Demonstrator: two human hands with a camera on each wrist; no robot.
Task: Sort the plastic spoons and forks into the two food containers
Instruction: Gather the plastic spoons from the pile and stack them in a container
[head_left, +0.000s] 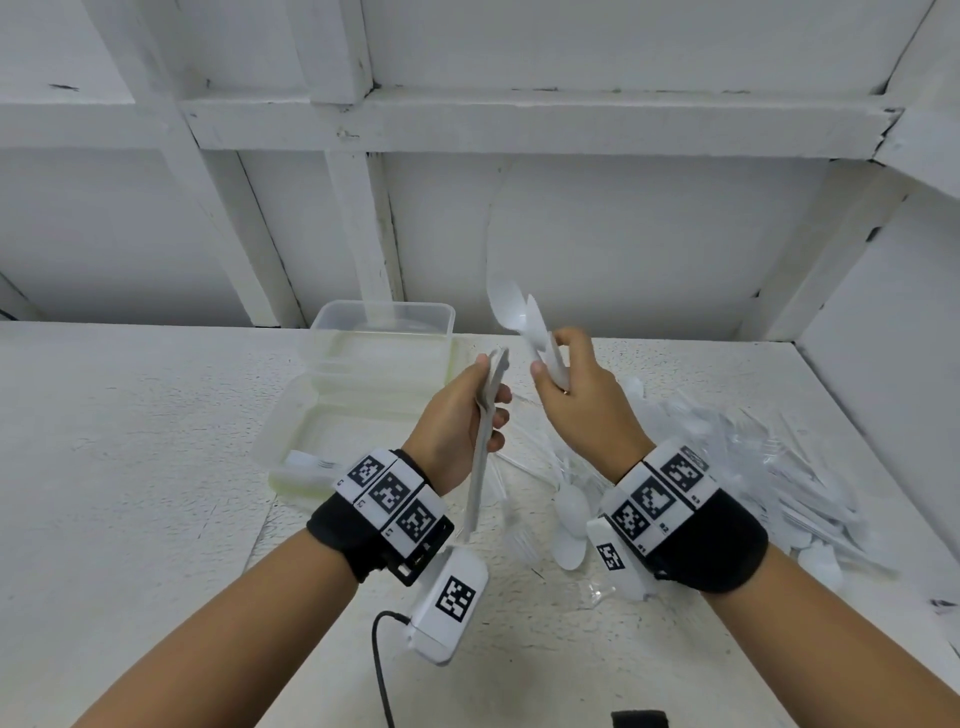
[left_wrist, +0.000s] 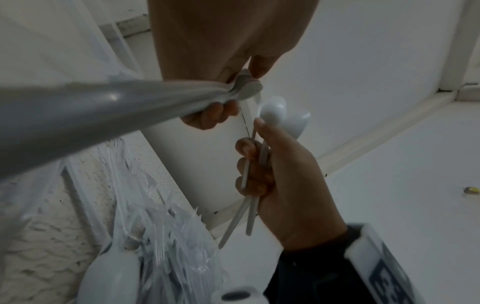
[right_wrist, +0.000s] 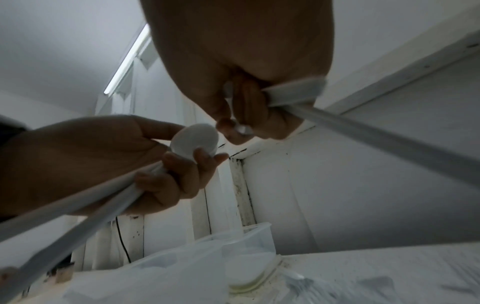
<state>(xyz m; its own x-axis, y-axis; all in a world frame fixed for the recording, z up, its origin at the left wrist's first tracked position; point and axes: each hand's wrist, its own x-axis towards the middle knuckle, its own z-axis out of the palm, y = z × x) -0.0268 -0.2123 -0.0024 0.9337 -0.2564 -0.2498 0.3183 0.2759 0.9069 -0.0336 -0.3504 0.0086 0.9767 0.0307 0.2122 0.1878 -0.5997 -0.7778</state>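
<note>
So both hands are up over the table (head_left: 156, 467): left hand (head_left: 457, 421) clutching a few spoons (head_left: 480, 441), right hand (head_left: 582, 400) gripping more spoons (head_left: 524, 317), loose cutlery pile (head_left: 753, 467) at right, two containers (head_left: 384, 332) behind the left.

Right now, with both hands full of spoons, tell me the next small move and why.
Probably lower the right hand toward the far container and release its spoons there. Its grip holds only spoons, and the near container already holds forks. The left hand could follow.
</note>
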